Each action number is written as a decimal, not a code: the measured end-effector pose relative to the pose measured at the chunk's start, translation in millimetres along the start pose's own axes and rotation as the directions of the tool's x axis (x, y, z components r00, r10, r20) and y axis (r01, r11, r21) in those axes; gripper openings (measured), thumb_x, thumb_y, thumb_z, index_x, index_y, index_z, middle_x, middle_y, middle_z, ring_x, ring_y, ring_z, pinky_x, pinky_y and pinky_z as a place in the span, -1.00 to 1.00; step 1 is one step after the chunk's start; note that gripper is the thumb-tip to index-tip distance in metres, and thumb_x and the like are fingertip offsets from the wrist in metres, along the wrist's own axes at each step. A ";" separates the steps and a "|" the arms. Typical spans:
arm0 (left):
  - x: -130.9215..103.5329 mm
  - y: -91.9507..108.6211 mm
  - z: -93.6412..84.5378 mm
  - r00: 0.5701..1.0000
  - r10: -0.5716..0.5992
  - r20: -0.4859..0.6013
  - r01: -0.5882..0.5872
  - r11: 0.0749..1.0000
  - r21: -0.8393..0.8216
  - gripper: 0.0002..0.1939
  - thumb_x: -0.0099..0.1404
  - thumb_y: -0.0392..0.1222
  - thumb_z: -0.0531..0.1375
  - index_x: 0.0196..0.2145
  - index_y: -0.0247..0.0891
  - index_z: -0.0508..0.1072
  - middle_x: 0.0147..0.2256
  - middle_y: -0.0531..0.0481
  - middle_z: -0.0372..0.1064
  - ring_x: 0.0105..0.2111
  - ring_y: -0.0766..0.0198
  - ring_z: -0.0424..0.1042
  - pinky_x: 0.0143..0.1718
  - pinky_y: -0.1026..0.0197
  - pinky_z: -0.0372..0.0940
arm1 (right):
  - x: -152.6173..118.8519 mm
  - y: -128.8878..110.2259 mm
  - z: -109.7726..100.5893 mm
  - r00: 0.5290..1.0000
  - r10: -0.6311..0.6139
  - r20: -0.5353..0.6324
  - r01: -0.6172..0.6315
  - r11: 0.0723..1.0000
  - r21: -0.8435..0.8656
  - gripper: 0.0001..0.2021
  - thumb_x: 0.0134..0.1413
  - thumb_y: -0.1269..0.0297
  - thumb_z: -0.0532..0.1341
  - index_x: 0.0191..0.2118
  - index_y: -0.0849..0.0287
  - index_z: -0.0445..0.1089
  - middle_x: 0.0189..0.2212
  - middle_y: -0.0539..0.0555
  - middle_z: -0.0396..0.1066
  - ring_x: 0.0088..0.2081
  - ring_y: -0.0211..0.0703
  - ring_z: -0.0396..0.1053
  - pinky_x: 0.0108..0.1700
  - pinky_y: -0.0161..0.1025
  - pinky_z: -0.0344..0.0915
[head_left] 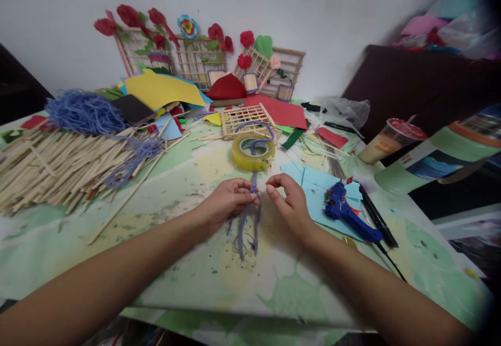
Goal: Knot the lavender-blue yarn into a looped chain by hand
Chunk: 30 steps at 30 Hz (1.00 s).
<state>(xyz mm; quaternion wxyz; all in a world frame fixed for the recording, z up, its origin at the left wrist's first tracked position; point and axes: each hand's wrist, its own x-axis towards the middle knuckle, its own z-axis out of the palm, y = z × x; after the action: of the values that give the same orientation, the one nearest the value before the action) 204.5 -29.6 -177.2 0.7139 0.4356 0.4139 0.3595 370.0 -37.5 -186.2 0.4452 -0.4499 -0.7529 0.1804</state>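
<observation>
Purple-blue yarn strands (241, 234) hang down from the pinched fingers of my left hand (230, 200), at the middle of the table. From that pinch the yarn runs up through a roll of clear yellowish tape (253, 153) and curls onto a small wooden stick lattice (245, 118) behind it. Just right of the yarn, my right hand (288, 202) is raised with fingers curled and thumb and forefinger slightly apart. I see nothing between them. The loose yarn ends reach toward the table below my left hand.
A pile of wooden sticks (66, 174) and a purple-blue yarn heap (84, 110) lie left. At right are a blue glue gun (346, 213) on light blue paper (311, 184), a drink cup (391, 140) and a large bottle (434, 153). Stick lattices with paper flowers (199, 56) lean on the wall.
</observation>
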 end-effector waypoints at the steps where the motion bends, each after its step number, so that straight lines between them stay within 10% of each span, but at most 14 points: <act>1: -0.1 0.0 0.3 1.000 0.004 0.005 -0.004 1.000 0.005 -0.79 0.02 -0.32 0.22 -0.36 -0.34 0.29 -0.51 0.01 0.37 -0.72 0.59 -0.05 -0.70 0.39 -0.24 | 3.2 7.1 0.8 1.000 0.008 -0.024 -0.009 1.000 -0.028 -0.85 0.08 0.25 0.06 -0.27 0.19 0.28 -0.35 0.10 0.30 -0.25 -0.14 0.26 -0.18 -0.18 0.19; 7: -1.1 -0.4 1.2 1.000 0.002 -0.008 -0.002 0.999 0.050 -0.81 0.04 -0.30 0.20 -0.36 -0.34 0.28 -0.52 0.00 0.38 -0.73 0.58 -0.06 -0.70 0.39 -0.24 | 51.2 33.3 -4.9 0.993 -0.033 -0.110 0.003 0.963 -0.268 -0.79 0.05 0.27 0.06 -0.24 0.22 0.34 -0.26 0.15 0.31 -0.15 -0.07 0.23 -0.08 -0.15 0.15; 15: 0.9 0.6 -1.3 1.000 0.002 0.007 -0.002 0.999 0.043 -0.82 0.01 -0.29 0.19 -0.38 -0.34 0.29 -0.53 0.01 0.36 -0.75 0.59 -0.09 -0.71 0.36 -0.28 | 138.7 34.0 22.0 0.967 0.249 0.045 -0.145 0.690 -0.710 -0.65 -0.03 0.12 0.12 -0.24 0.29 0.43 -0.22 0.29 0.36 -0.12 0.08 0.25 -0.13 -0.11 0.13; 30: 3.9 8.4 -11.7 0.998 -0.049 0.025 0.051 0.995 -0.088 -0.91 -0.03 -0.40 0.10 -0.47 -0.33 0.28 -0.58 0.04 0.31 -0.77 0.59 -0.14 -0.71 0.36 -0.32 | 155.5 31.2 17.5 0.942 0.188 0.277 0.158 0.478 -0.864 -0.78 0.06 0.42 0.06 -0.26 0.36 0.42 -0.31 0.35 0.41 -0.21 0.02 0.34 -0.23 -0.20 0.19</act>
<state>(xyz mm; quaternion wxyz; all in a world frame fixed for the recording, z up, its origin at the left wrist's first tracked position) 194.2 -19.3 -173.8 0.7461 0.3970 0.3999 0.3547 340.7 111.5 -137.5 0.0161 -0.5826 -0.7982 -0.1522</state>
